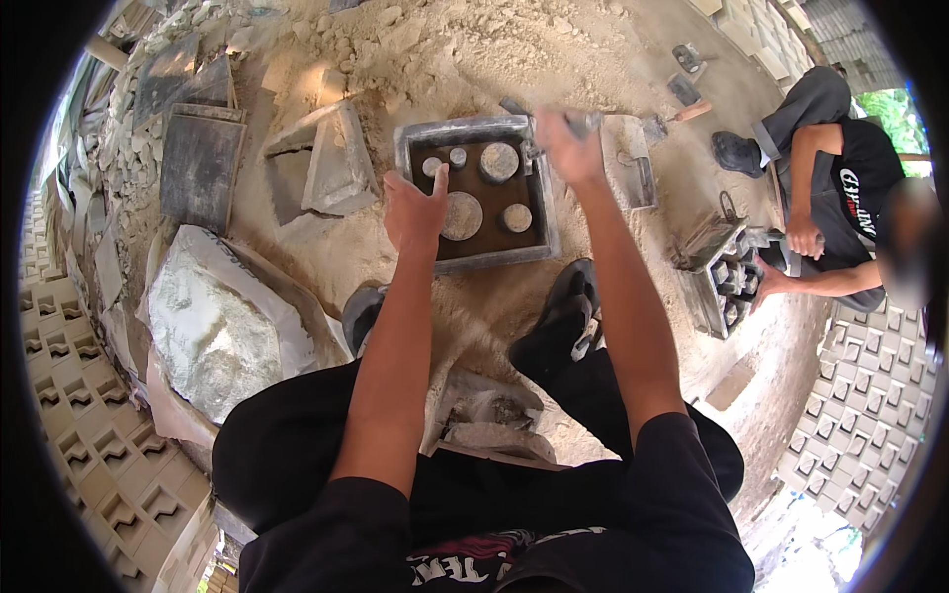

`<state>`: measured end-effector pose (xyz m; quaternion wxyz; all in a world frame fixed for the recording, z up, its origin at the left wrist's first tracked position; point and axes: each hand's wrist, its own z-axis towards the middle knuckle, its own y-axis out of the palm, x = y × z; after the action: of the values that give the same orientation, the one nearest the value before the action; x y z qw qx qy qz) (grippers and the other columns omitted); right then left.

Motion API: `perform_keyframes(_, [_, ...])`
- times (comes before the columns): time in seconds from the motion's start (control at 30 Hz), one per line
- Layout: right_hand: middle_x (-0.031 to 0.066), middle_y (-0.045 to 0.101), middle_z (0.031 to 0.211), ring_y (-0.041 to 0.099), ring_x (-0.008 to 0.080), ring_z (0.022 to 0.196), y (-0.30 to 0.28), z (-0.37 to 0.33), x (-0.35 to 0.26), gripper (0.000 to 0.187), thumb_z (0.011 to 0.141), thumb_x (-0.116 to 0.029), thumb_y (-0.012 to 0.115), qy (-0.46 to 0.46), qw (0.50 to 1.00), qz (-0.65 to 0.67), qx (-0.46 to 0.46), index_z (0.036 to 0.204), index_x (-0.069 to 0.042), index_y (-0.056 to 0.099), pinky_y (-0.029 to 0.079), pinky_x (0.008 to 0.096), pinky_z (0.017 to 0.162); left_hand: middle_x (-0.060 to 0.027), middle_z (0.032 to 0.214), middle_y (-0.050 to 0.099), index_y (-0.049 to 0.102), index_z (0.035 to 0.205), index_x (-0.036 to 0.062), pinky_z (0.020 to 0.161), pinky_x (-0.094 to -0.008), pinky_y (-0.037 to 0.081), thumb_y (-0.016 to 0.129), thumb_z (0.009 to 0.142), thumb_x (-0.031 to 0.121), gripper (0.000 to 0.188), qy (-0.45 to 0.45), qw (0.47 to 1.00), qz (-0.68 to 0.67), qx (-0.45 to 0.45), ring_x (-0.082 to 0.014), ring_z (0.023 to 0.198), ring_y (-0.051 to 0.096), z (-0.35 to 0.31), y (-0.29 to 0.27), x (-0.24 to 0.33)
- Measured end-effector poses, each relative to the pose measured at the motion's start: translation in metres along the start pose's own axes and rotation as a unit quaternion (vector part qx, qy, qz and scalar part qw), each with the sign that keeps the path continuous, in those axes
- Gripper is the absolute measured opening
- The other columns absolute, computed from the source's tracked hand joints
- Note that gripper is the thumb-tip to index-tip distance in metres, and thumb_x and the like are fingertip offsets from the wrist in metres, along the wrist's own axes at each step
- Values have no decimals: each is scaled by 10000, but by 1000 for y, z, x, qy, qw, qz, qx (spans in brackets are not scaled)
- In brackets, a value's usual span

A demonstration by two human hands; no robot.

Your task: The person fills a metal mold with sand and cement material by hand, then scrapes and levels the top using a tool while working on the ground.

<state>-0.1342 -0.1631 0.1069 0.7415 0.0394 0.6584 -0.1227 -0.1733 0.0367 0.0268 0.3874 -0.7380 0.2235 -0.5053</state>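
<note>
A wide bed of pale loose sand (474, 59) covers the ground. On it, left of the person's knees, lies a large opened sack of grey-white powder (213, 326). Ahead of the black shoes sits a square grey metal mould tray (473, 128) with a dark floor and four round grey pegs (462, 215) standing in it. The left hand (413, 210) rests at the tray's left rim, index finger stretched onto the dark floor, other fingers curled, gripping nothing. The right hand (568, 148) is closed around a small grey metal tool (583, 122) at the tray's upper right corner. To the right, another person's hands (803, 237) work at a second mould (720, 282).
</note>
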Motion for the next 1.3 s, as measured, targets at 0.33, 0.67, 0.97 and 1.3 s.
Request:
perform_keyframes(0.33, [-43,430,578,374,64,522,-1,16,-24,334,951,-170,538,66,995,-38,-68,631,-93,483,286,253,497,-232,1101,566,408,1071,-6,790,-507,506,606,818,635,716,-27,999,14,-24,-427,977,614,1,-11,-1])
perform_keyframes(0.67, [-36,389,553,343,64,498,-15,-26,-30,338,938,-97,550,13,998,-11,-56,613,-82,456,268,268,468,-251,1136,581,464,1110,-16,849,-539,450,417,920,626,671,-36,996,-81,5,-455,1018,581,9,-2,-9])
perform_keyframes(0.97, [-56,348,554,299,60,487,-9,-28,-32,321,950,-49,479,32,996,61,-64,634,-79,428,239,262,460,-277,983,660,674,999,-59,868,-486,447,313,943,655,802,-201,959,-184,-81,-443,988,605,47,8,-22])
perform_keyframes(1.3, [-46,475,620,383,33,495,17,20,-4,262,909,-110,632,154,963,184,125,676,-87,515,261,216,431,-262,1088,650,652,1153,-14,933,-471,431,295,946,654,786,-189,969,-135,-81,-419,1077,587,37,-3,-4])
